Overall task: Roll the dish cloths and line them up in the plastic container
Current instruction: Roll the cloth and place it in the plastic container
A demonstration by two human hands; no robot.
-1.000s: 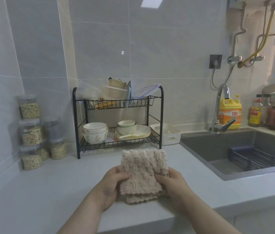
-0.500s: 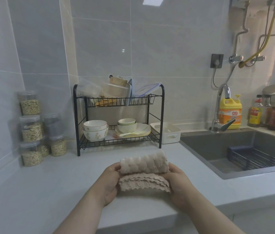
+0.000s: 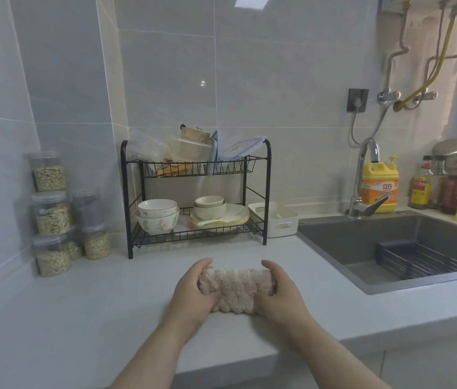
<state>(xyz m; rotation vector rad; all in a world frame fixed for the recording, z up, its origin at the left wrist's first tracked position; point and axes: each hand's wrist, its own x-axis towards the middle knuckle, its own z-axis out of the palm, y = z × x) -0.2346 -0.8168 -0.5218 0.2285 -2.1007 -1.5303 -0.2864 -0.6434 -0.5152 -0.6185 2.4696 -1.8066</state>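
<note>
Two hands [image 3: 193, 296] [image 3: 280, 300] grip rolled dish cloth [image 3: 235, 290] | plastic container [image 3: 280, 226] beside rack [image 3: 267, 192] | jars [image 3: 50, 214]: grain

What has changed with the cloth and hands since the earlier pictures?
The dish cloth, flat and folded a second ago, is now rolled into a tight roll on the counter. The left hand and right hand kept their grip on its ends. Rack, white container and sink stayed put.

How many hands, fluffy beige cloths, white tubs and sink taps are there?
Hands: 2
Fluffy beige cloth: 1
White tub: 1
Sink tap: 1
Total: 5
</note>
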